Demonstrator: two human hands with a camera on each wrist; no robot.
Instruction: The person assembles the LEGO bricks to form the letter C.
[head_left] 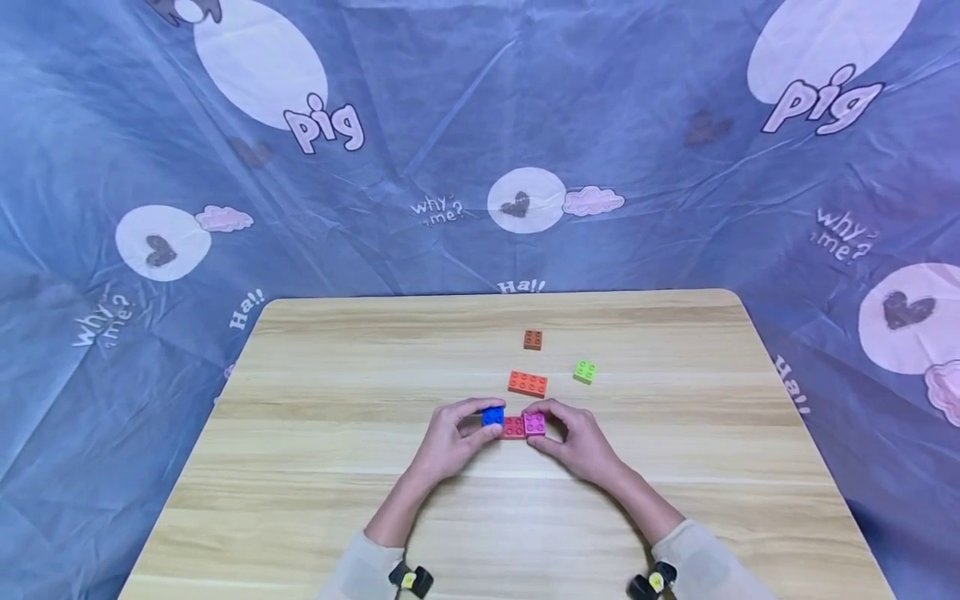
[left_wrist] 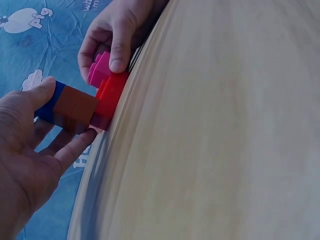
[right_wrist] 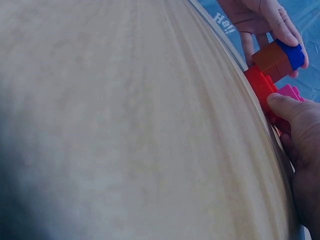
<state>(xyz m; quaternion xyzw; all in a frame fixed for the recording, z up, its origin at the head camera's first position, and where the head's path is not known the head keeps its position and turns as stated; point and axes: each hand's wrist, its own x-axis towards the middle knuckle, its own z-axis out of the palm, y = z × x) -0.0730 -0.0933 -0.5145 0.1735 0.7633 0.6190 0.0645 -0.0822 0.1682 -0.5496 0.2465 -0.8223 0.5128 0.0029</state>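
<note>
My left hand [head_left: 448, 437] pinches a small stack between thumb and fingers: a blue brick [head_left: 492, 416] on top of brown bricks [left_wrist: 75, 106]. The stack is at the left end of a red brick [head_left: 513, 427] lying on the table; whether the two are joined I cannot tell. On the red brick's right end sits a pink brick [head_left: 535, 423]. My right hand [head_left: 581, 442] grips this end, its thumb low against the red brick in the right wrist view.
Beyond the hands on the wooden table [head_left: 300, 500] lie an orange-red long brick [head_left: 528, 383], a green brick [head_left: 585, 371] and, farther back, a brown brick [head_left: 532, 339]. A blue printed cloth [head_left: 420, 108] hangs behind the table and along its sides.
</note>
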